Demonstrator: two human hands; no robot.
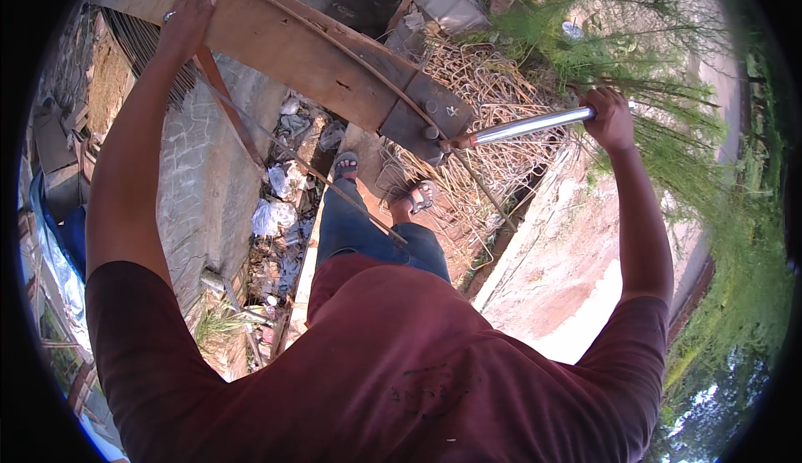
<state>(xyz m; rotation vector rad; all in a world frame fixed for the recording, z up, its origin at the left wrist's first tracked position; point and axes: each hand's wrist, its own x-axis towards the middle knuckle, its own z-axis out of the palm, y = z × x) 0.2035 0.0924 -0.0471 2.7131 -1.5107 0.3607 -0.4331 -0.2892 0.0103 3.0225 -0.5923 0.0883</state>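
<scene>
My left hand [189,22], wearing a ring, lies over the far-left part of a long rusty metal beam [292,62], with its fingers stretched out. Along the beam runs a thin rod [334,31] toward a dark plate [411,129] with short round pins at the right end. In my right hand [610,119], fingers wrapped round its end, is a shiny metal pipe handle [535,124]. Its rusty head [458,141] sits beside the pins. Whether my left hand touches the rod, I cannot tell.
Beyond and below the plate lies a heap of bent thin rods [493,95]. A bundle of straight rods [150,53] hangs by my left forearm. A littered ditch [284,237] runs left of my feet. Another rod [309,166] slants across toward my knees. Green feathery branches [660,70] reach in at right.
</scene>
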